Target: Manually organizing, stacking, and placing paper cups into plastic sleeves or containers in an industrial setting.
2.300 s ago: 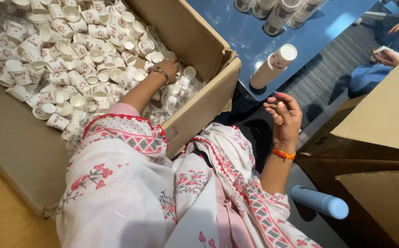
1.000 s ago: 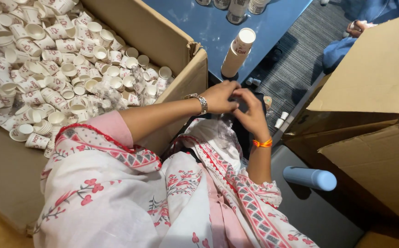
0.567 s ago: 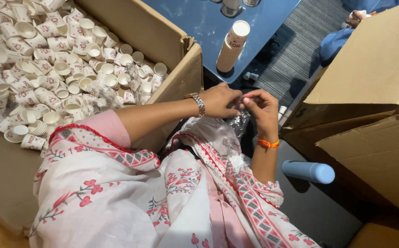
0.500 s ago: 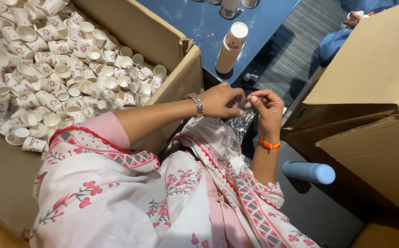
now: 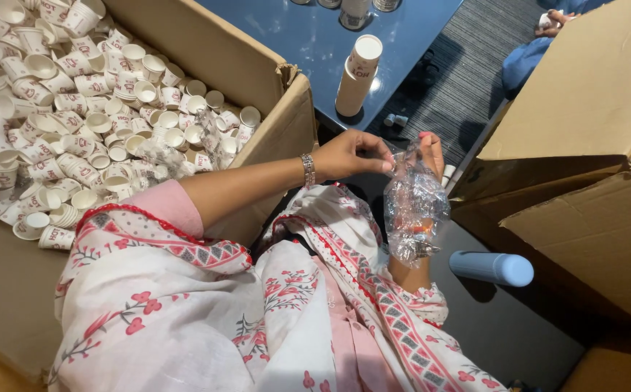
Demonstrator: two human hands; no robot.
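Observation:
My left hand (image 5: 355,154) pinches the top edge of a crinkled clear plastic bag (image 5: 413,207) in front of my chest. My right hand (image 5: 428,151) holds the same bag from the other side, fingers up, and the plastic hangs down over its wrist. Both hands sit just right of a big open cardboard box (image 5: 272,109) filled with several small white paper cups (image 5: 105,109) with red print.
A stack of paper cups (image 5: 357,76) stands on the blue table (image 5: 308,36). A light blue cylinder (image 5: 491,268) lies on the grey surface to my right. More open cardboard boxes (image 5: 591,131) stand at right. Another person's hand (image 5: 551,20) shows at top right.
My left hand came out of the cup box and met my right hand. Together they took hold of the clear plastic bag, which has now unfolded and hangs over my right wrist.

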